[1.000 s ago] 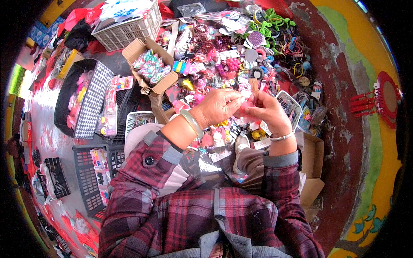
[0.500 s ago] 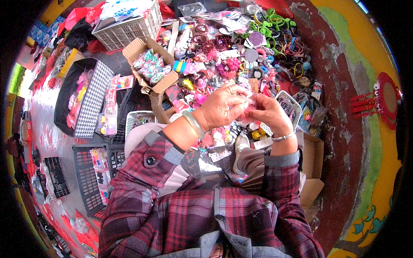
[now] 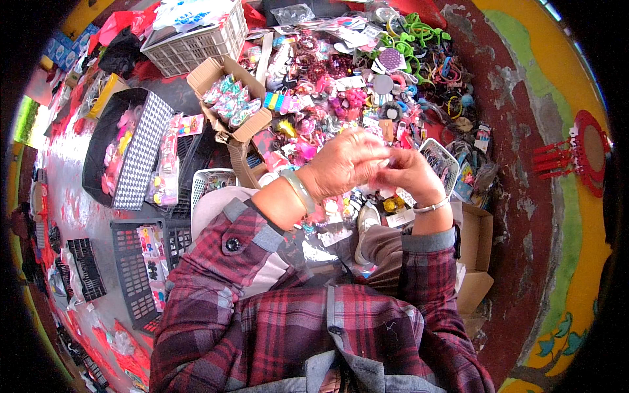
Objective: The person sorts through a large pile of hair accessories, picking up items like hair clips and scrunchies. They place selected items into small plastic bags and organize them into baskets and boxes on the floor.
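Note:
Above the pile, my left hand [image 3: 346, 162] and my right hand [image 3: 414, 175] meet at the fingertips. Fingers on both hands are curled and pinched together. Motion smears them, most of all on the left, and whatever small thing sits between them cannot be made out. Below and beyond the hands spreads a heap of small hair accessories [image 3: 354, 98], many of them pink, with green headbands [image 3: 416, 39] at the far right. Right of my right hand stands a small white basket [image 3: 452, 156] with small items inside.
Left of the heap are an open cardboard box [image 3: 262, 118] of wrapped pieces, a black-and-white checked bin [image 3: 145, 144] and a dark plastic crate [image 3: 134, 281]. A large pale crate [image 3: 196, 52] stands behind. My shoe [image 3: 367, 223] is beside the heap; an empty-looking carton [image 3: 477, 242] lies right.
My left fingers have shifted and now blur over the right fingertips. The pinkish bit seen between my hands earlier is now hidden. Both forearms stay nearly in place.

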{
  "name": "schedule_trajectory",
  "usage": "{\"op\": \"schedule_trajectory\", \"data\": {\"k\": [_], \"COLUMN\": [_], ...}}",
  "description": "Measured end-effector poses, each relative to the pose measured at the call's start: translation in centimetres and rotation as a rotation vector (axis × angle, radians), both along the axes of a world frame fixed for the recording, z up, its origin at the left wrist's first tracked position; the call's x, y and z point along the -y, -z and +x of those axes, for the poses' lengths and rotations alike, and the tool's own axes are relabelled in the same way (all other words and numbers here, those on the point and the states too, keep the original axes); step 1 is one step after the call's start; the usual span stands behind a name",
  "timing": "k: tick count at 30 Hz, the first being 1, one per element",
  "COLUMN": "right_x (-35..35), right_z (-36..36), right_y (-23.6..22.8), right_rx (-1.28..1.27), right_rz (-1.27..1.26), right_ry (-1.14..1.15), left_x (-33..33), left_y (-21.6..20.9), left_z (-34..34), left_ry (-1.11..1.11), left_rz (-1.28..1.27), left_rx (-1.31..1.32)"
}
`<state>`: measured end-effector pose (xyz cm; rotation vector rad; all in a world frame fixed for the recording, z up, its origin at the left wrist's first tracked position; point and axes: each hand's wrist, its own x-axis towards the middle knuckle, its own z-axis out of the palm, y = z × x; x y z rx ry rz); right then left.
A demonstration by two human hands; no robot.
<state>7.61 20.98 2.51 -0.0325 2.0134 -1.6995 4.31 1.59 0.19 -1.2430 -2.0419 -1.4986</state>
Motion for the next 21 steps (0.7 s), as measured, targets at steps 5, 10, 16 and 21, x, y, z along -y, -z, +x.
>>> {"op": "schedule_trajectory", "data": {"k": [5, 10, 16, 21], "right_x": [0.5, 1.1, 2.3, 2.8], "right_z": [-0.5, -0.8, -0.2, -0.2], "right_y": [0.2, 1.1, 1.3, 1.0], "right_rx": [-0.140, -0.136, -0.069, -0.221], "right_rz": [-0.643, -0.920, -0.837, -0.702], "right_ry": [0.329, 0.329, 0.341, 0.405], "left_x": [0.9, 1.0, -0.5, -0.5], "left_y": [-0.4, 0.9, 0.6, 0.6], "left_z": [-1.8, -1.1, -0.4, -0.3], "left_ry": [-0.378, 0.225, 0.353, 0.254], "left_rz": [0.640, 0.788, 0.761, 0.653], "left_rx": [0.471, 1.376, 1.209, 1.069]}}
